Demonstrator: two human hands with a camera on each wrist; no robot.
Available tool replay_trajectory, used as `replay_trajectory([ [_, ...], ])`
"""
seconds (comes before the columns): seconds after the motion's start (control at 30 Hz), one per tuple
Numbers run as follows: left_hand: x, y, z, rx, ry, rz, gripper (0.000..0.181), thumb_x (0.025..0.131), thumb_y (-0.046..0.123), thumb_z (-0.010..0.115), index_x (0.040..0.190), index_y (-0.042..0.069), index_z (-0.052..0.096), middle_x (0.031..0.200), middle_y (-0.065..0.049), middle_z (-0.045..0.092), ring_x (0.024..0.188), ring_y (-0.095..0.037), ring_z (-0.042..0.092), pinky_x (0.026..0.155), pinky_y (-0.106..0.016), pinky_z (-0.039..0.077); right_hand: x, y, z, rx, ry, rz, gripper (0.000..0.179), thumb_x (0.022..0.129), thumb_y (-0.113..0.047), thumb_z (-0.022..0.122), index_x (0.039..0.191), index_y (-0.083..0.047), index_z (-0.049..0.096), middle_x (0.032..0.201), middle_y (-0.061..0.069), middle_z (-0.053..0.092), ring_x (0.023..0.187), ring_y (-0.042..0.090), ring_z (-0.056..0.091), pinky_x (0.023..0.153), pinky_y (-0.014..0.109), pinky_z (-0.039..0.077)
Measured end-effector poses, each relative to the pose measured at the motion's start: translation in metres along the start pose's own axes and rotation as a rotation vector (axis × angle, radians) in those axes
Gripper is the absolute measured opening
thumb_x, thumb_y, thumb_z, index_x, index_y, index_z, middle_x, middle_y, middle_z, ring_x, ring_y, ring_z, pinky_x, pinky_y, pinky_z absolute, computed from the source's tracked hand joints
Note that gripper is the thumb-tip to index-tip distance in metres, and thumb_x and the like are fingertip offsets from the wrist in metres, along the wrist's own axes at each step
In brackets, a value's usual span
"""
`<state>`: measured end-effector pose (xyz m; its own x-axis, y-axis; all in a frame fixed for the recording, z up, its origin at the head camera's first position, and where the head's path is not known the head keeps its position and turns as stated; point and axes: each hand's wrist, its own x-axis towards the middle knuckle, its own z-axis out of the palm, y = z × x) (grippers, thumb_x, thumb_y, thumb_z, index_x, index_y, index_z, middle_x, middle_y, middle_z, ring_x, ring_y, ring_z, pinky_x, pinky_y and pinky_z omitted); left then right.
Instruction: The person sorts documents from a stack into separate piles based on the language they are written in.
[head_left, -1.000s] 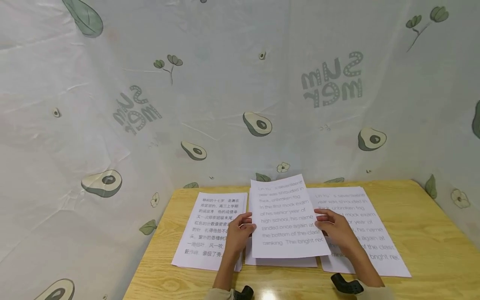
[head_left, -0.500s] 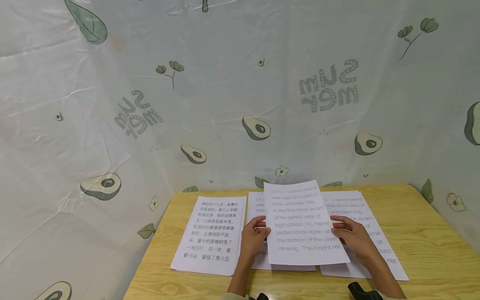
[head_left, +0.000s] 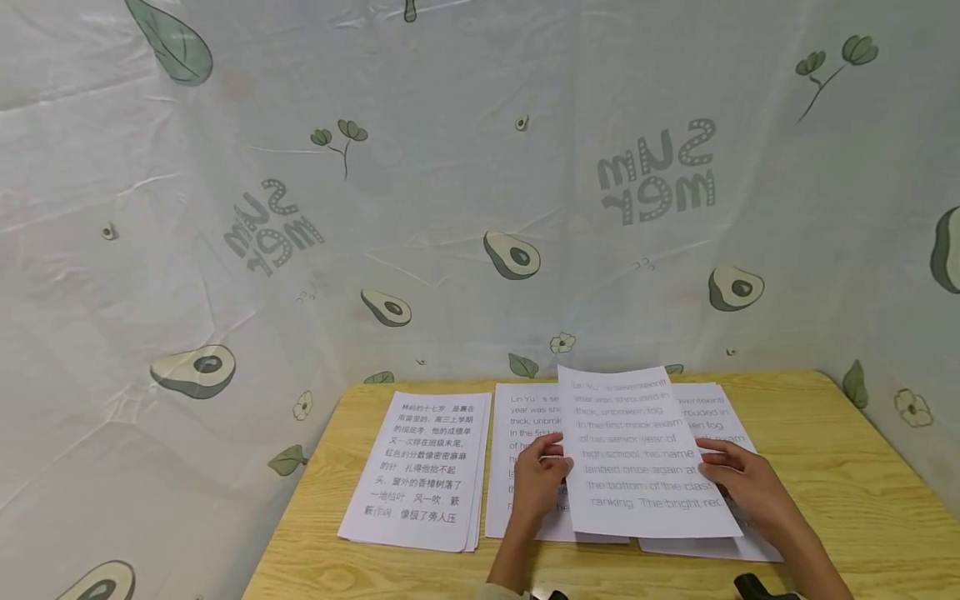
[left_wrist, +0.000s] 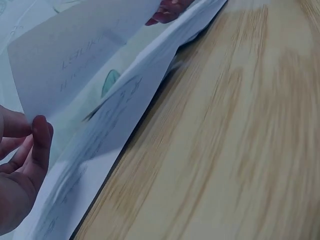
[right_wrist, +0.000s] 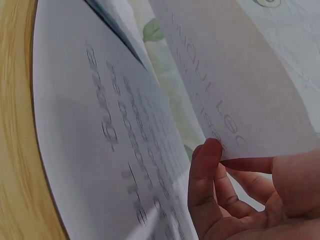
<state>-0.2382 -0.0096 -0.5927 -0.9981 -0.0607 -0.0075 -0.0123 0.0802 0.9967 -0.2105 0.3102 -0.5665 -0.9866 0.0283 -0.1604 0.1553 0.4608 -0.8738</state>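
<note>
A printed sheet of paper (head_left: 633, 454) with English text is held up and tilted above the table, partly over the middle and right stacks. My left hand (head_left: 540, 477) pinches its left edge between thumb and fingers. On the opposite edge, my right hand (head_left: 746, 483) pinches it the same way. Both wrist views show the paper raised off the pages below, with the left hand (left_wrist: 22, 165) and right hand (right_wrist: 235, 195) each gripping an edge. Beneath lie a middle stack (head_left: 517, 417) and a right stack (head_left: 705, 546), both with English text and partly covered by the sheet.
A stack of pages with Chinese text (head_left: 420, 467) lies at the left, its edges slightly uneven. The wooden table (head_left: 847, 467) extends to the right and front. Behind it hangs a pale cloth (head_left: 450, 167) printed with avocados and leaves.
Both hands have carried the sheet to the right, from over the middle stack toward the right one. More of the left and middle stacks now shows.
</note>
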Motion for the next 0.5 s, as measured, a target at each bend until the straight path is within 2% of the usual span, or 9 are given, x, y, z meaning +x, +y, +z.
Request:
replay_trajectory([
  [0.33, -0.005, 0.004, 0.041, -0.024, -0.006, 0.001, 0.037, 0.091, 0.001, 0.078, 0.124, 0.018, 0.078, 0.103, 0.003, 0.068, 0.087, -0.009, 0.069, 0.076, -0.022, 0.060, -0.007, 0.016, -0.033, -0.045, 0.022, 0.036, 0.064, 0.111, -0.028, 0.059, 0.159, 0.009, 0.040, 0.149, 0.037, 0.052, 0.092, -0.014, 0.054, 0.078, 0.017, 0.054],
  [0.5, -0.011, 0.004, 0.057, -0.031, -0.026, 0.000, 0.038, 0.090, -0.001, 0.078, 0.123, 0.017, 0.078, 0.101, 0.005, 0.068, 0.086, -0.008, 0.068, 0.074, -0.019, 0.058, -0.012, 0.025, -0.047, -0.062, 0.061, 0.032, 0.063, 0.110, -0.029, 0.061, 0.156, 0.010, 0.045, 0.132, 0.021, 0.068, 0.090, -0.016, 0.053, 0.077, 0.017, 0.054],
])
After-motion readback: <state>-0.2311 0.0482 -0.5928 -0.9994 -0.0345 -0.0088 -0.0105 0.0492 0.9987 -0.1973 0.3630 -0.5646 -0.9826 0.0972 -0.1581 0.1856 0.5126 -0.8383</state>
